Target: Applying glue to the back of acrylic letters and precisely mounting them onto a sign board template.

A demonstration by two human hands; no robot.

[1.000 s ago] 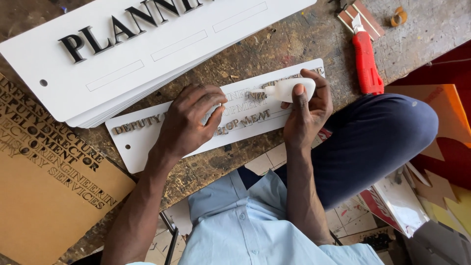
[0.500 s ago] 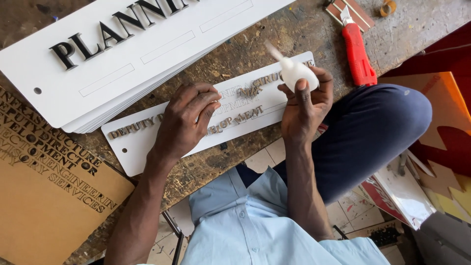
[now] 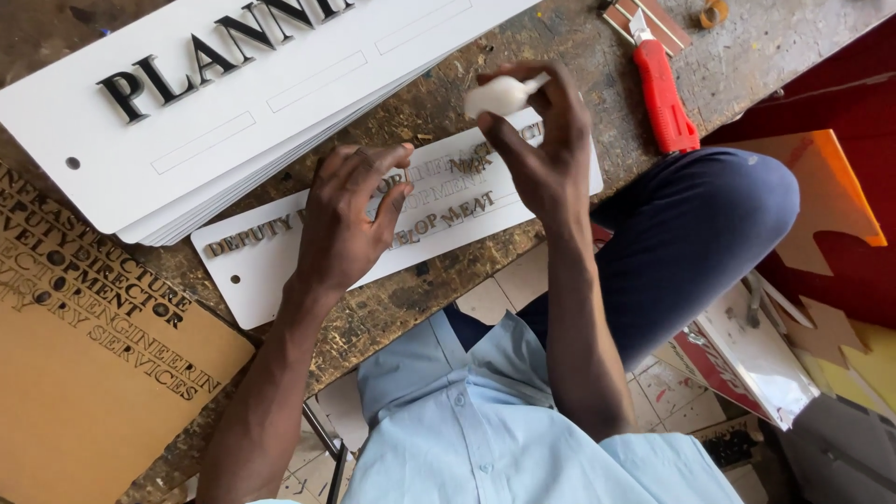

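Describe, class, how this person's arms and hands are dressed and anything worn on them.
Both forearms are bare, with no sleeve reaching them. The left hand and right hand wear no gloves, and no rings, watch or bracelet are visible. The person wears a light blue buttoned shirt and dark navy trousers.

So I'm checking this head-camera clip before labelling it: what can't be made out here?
- White plate: its middle letters are hidden under the left hand.
- Small white bottle: mostly wrapped by the right hand, its tip blurred.
- Large white sign: its lettering is cut off by the top edge.
- Red cutter: blade too small to tell.
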